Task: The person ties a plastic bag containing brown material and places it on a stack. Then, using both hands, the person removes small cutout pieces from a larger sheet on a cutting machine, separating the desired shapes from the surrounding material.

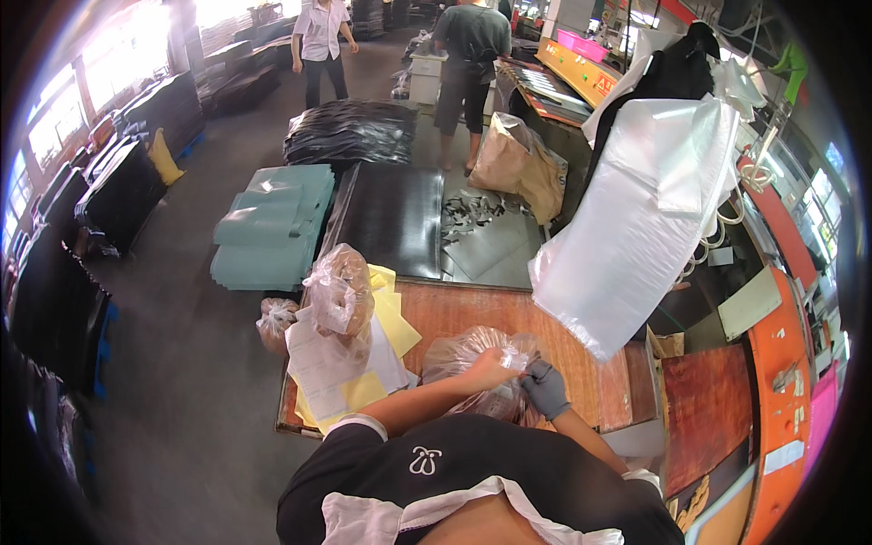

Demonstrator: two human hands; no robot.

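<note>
A see-through plastic bag (454,352) with a full, rounded body sits on the reddish-brown wooden table right in front of me. My left hand (490,368), bare, is closed on the bunched plastic at the bag's neck. In a grey glove, my right hand (545,389) pinches the same gathered plastic from the other side, close to my left fingers. What the bag holds is blurred by the plastic. To the left, another tied plastic bag (341,289) with brownish contents rests on white papers (336,363) and yellow sheets (392,322).
Long white plastic bags (645,200) hang at the right above the table (509,309). Beyond it lie black sheets (386,218), green-grey sheets (272,222) and a brown sack (518,163). An orange machine (781,363) stands at right. Two people (322,41) are farther back.
</note>
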